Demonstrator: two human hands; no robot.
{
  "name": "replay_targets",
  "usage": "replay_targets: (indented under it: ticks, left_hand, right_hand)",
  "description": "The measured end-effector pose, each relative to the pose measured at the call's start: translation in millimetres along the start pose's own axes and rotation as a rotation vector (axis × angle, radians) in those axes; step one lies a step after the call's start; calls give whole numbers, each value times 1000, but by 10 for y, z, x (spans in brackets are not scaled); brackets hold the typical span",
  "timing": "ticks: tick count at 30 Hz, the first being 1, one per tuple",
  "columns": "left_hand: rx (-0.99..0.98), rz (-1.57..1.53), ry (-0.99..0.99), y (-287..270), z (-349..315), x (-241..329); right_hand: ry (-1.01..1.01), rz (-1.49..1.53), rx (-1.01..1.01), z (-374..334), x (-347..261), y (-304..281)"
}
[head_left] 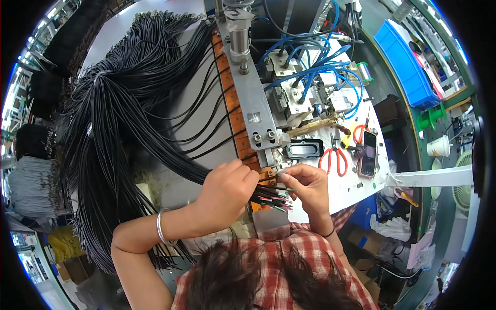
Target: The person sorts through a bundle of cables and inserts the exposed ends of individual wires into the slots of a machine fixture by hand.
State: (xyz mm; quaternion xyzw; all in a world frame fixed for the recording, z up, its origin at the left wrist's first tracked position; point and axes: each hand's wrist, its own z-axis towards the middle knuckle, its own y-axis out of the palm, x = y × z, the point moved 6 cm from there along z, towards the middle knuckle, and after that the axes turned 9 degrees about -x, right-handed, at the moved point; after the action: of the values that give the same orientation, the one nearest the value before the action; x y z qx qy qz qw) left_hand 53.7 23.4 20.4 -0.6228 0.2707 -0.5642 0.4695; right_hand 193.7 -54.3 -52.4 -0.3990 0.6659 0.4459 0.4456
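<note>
A thick bundle of black cables (175, 157) runs from the left into my left hand (230, 188), which is closed around it. Its stripped ends (276, 199), with thin red, green and white wires, stick out to the right of that hand. My right hand (311, 190) pinches thumb against forefinger on the end of a single black cable, beside the near end of a row of orange blocks (231, 98). The fingertips partly hide that end. Several single cables (206, 121) lie across the metal plate with their ends at the orange blocks.
A steel bar with a cylinder (239, 41) stands over the blocks. Blue air hoses (310, 72) run to metal valve blocks behind. Red-handled scissors (334, 159), a phone (368, 154) and a black tray (305, 149) lie right. Farther off sits a blue bin (405, 62).
</note>
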Motion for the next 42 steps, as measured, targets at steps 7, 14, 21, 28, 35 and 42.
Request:
replay_targets:
  ticks: [7, 14, 21, 28, 35, 42]
  left_hand:
    - [25, -2, 44, -30, 23, 27]
    - [15, -31, 87, 60, 15, 23]
    - [7, 23, 40, 9, 13, 7]
    - [-14, 115, 47, 104, -3, -11]
    - [-14, 97, 15, 55, 11, -1]
    - [-60, -16, 48, 38, 1, 11]
  right_hand:
    - [166, 361, -348, 25, 91, 86]
    - [40, 151, -178, 71, 99, -44]
    - [100, -44, -125, 136, 214, -49]
    - [259, 60, -286, 163, 299, -71]
    - [-79, -92, -67, 77, 77, -63]
    - [-64, -84, 11, 34, -40, -20]
